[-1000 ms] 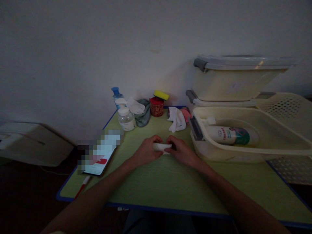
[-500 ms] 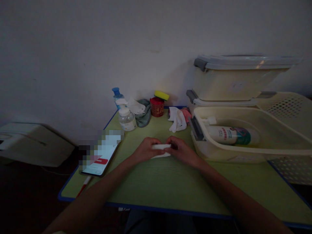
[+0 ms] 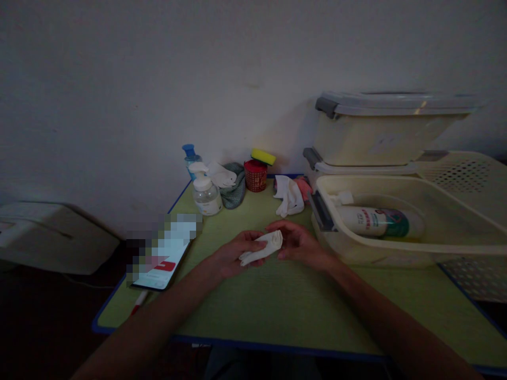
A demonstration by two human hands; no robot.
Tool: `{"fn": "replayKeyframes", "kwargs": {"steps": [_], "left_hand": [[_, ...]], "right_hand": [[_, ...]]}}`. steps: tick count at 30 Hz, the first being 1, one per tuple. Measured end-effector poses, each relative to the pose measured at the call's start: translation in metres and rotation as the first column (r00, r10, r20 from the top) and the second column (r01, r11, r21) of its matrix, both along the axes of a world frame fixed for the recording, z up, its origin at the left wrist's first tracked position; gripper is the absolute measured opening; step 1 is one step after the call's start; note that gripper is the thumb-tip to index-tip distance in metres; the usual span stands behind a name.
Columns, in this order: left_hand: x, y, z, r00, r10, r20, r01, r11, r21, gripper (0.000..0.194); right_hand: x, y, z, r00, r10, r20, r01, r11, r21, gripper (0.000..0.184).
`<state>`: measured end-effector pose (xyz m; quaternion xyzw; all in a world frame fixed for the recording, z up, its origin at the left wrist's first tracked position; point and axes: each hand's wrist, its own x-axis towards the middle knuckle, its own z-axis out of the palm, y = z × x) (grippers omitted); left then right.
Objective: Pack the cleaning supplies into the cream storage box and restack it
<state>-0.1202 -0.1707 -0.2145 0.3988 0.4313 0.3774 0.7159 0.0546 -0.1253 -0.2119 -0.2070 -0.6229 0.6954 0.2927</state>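
A small rolled white cloth is held above the middle of the green table, tilted with its right end higher. My left hand grips it, thumb on top and fingers underneath. Around the cloth's right end curves my right hand, its fingers apart and nothing plainly in them. Whether its fingertips touch the roll, I cannot tell. Beyond the hands lies a crumpled white cloth against a pink one.
An open cream bin on the right holds a white and green bottle; a lidded box stands behind. Leftward lie a phone and red-white pen. A pump bottle, red container and yellow sponge stand at the back.
Both hands were closed on the roll, which lay level. Now my right hand has opened off its right end, and my left hand holds it tilted up to the right.
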Motion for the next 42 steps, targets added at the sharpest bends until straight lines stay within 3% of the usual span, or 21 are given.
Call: {"fn": "replayKeyframes", "kwargs": {"steps": [4,8,10,14,17,19,22,25,28,35,42], "left_hand": [[0.006,-0.007,-0.003,0.963,-0.008,0.268,0.092,0.948,-0.304,0.015],[0.012,-0.012,-0.003,0.924,0.004,0.383,0.190,0.863,-0.469,0.011],[0.015,-0.014,-0.001,0.924,0.030,0.381,0.171,0.860,-0.481,0.016],[0.022,-0.013,0.002,0.964,0.032,0.262,0.065,0.933,-0.353,0.029],[0.023,-0.011,0.001,0.986,0.163,0.034,-0.159,0.984,-0.081,0.031],[0.023,-0.010,0.000,0.934,0.327,-0.145,-0.300,0.936,0.182,0.030],[0.022,-0.010,-0.003,0.872,0.391,-0.295,-0.253,0.876,0.412,0.030],[0.023,-0.011,-0.008,0.858,0.322,-0.400,-0.144,0.899,0.414,0.028],[0.025,-0.010,-0.013,0.851,0.270,-0.451,-0.115,0.933,0.341,0.029],[0.024,-0.006,-0.011,0.926,0.191,-0.327,-0.135,0.973,0.185,0.032],[0.021,-0.004,-0.015,0.938,0.131,-0.322,-0.069,0.978,0.196,0.039]], "right_hand": [[-0.004,-0.006,0.002,0.999,-0.036,-0.023,0.038,0.995,0.092,0.044],[-0.008,-0.016,0.002,0.992,-0.007,-0.125,-0.004,0.996,-0.094,0.037],[-0.011,-0.019,0.001,0.985,-0.045,-0.165,0.012,0.981,-0.191,0.036],[-0.013,-0.017,-0.003,0.981,-0.151,-0.120,0.104,0.939,-0.327,0.038],[-0.015,-0.012,-0.006,0.959,-0.264,-0.099,0.211,0.905,-0.369,0.038],[-0.016,-0.009,-0.007,0.933,-0.340,-0.120,0.275,0.886,-0.373,0.036],[-0.016,-0.008,-0.008,0.899,-0.422,-0.120,0.343,0.846,-0.408,0.033],[-0.015,-0.007,-0.008,0.878,-0.469,-0.094,0.383,0.807,-0.450,0.033],[-0.015,-0.006,-0.009,0.861,-0.504,-0.070,0.413,0.771,-0.484,0.035],[-0.015,-0.007,-0.007,0.856,-0.512,-0.065,0.397,0.733,-0.553,0.037],[-0.015,-0.009,-0.008,0.841,-0.537,-0.068,0.440,0.750,-0.494,0.035]]}}
